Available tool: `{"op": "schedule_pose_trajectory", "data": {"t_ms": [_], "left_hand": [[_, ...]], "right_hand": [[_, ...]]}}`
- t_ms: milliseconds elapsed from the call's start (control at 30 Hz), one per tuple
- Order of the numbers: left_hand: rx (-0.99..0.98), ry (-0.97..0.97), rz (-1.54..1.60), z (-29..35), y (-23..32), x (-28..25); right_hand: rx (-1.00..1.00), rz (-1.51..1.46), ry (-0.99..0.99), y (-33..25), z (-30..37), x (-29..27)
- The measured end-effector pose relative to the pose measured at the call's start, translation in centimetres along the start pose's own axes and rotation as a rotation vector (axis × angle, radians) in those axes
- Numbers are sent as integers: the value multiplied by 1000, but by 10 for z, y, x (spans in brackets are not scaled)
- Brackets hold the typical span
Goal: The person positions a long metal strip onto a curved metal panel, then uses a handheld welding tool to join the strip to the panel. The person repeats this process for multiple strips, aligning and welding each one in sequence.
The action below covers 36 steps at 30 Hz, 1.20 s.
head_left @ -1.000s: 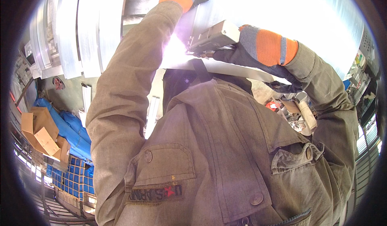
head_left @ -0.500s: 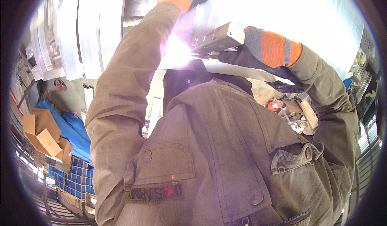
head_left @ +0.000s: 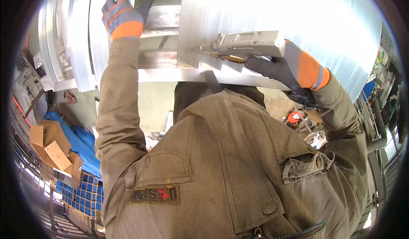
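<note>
My right hand [head_left: 294, 68], in a grey and orange work glove with dark fingers, is closed around a welding gun [head_left: 251, 44]. The gun has a boxy grey body, a narrow front end pointing left and a brass-coloured fitting [head_left: 232, 59] underneath. Its tip is over the left part of a broad shiny metal sheet [head_left: 213, 21]. At the upper left my left hand [head_left: 124, 19], gloved alike, has its fingers spread over a metal strip [head_left: 99, 34]. Whether it touches the strip I cannot tell. Between strip and sheet, crosspieces [head_left: 159, 17] show through a gap.
A metal rail [head_left: 157, 75] runs along the near edge of the work, close to my body. Open cardboard boxes [head_left: 53, 143], a blue tarp [head_left: 85, 132] and a blue netted stack [head_left: 83, 192] are low at the left. Metal lengths [head_left: 385, 83] stand at the right.
The bright welding glare and sparks at the gun's tip are gone. My left hand has moved left and slightly down, onto or above the strips. The gun stays in my right hand, slightly lower.
</note>
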State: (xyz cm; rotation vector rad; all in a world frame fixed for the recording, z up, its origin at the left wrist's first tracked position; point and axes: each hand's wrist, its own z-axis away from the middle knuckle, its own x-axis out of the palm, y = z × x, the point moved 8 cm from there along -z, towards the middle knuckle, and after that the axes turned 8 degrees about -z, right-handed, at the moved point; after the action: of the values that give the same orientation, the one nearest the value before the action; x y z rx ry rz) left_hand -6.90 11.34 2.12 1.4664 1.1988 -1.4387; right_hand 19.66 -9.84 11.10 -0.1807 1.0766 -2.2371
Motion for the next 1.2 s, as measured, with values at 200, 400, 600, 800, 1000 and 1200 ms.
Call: {"op": "schedule_pose_trajectory", "data": {"t_ms": [200,400,600,800,1000,1200], "left_hand": [[-6,-204,-197,-2,-23,27],[-98,-297,-13,-5,-28,31],[-196,-538,739,0,-68,103],[-396,-411,327,23,-23,83],[-400,-507,383,22,-6,44],[-286,-413,556,22,1,40]], "right_hand": [[-226,-154,426,-33,24,4],[-202,-25,623,-26,33,25],[-66,24,680,6,30,38],[-35,59,648,25,28,46],[-195,325,658,26,24,57],[-240,150,677,25,25,52]]}}
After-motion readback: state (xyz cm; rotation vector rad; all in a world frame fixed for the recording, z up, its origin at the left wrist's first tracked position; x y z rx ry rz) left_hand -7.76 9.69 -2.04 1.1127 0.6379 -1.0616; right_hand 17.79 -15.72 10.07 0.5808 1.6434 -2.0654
